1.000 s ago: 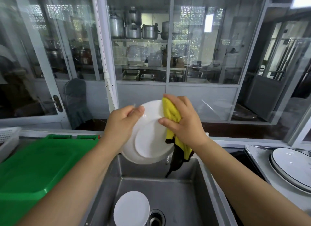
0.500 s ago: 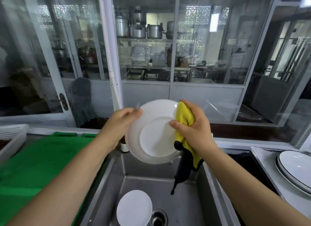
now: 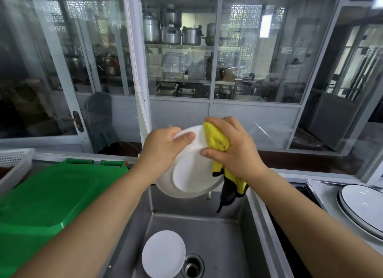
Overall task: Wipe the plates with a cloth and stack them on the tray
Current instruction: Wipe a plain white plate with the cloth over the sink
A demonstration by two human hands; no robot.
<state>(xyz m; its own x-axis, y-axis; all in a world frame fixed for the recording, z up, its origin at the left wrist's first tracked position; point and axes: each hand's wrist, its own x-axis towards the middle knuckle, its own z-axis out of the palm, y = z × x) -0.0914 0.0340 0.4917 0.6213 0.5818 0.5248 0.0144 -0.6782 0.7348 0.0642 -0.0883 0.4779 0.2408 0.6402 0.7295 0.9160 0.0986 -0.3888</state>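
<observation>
A white plate [image 3: 190,175] is held tilted above the steel sink [image 3: 234,232]. My left hand [image 3: 163,151] grips its upper left rim, thumb on the face. My right hand [image 3: 234,151] grips a yellow cloth [image 3: 215,140] with a black edge and presses it against the plate's upper right rim; the cloth's tail hangs below my wrist. A second white plate [image 3: 163,254] lies in the sink bottom beside the drain. Dark-rimmed white plates [image 3: 364,209] are stacked on a tray [image 3: 319,190] at the right.
A green plastic bin lid [image 3: 51,199] fills the counter to the left, with a white basket [image 3: 14,159] behind it. The sink drain [image 3: 192,266] sits right of the lower plate. A glass partition [image 3: 248,60] closes the far side.
The cloth and my right hand have shifted up and left along the plate's top rim, back toward my left thumb. The plate has tilted a little more.
</observation>
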